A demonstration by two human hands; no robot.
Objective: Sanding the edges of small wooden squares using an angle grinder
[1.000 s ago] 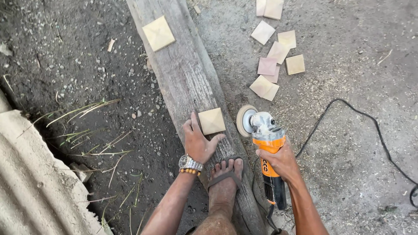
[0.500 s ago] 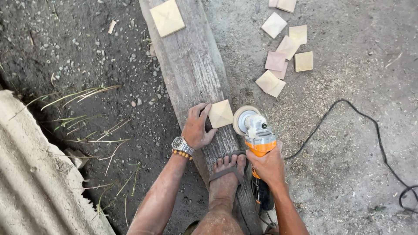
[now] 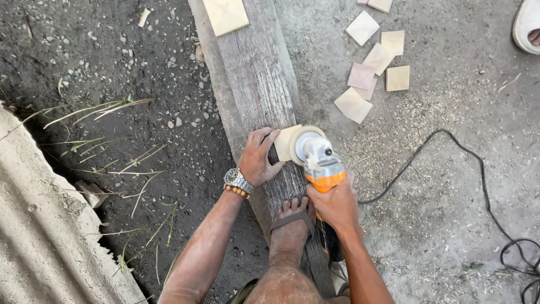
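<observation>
left hand (image 3: 257, 157) pins a square wood block (image 3: 284, 143) on the plank (image 3: 256, 73); right hand (image 3: 336, 204) grips the orange grinder (image 3: 318, 160), disc on the block. judged mid-sanding: one block waits up the plank (image 3: 226, 14), a pile of blocks (image 3: 374, 59) lies right.

Dark gravelly soil (image 3: 112, 50), sawdust-strewn ground (image 3: 450, 186), perhaps corrugated sheeting (image 3: 39, 236) at left

Light: soft, even daylight, no glare | Shadows: faint, short, w/ a dark patch at left by the corrugated sheet (image 3: 50, 236) | Focus: sharp centre, slight edge stretch
</observation>
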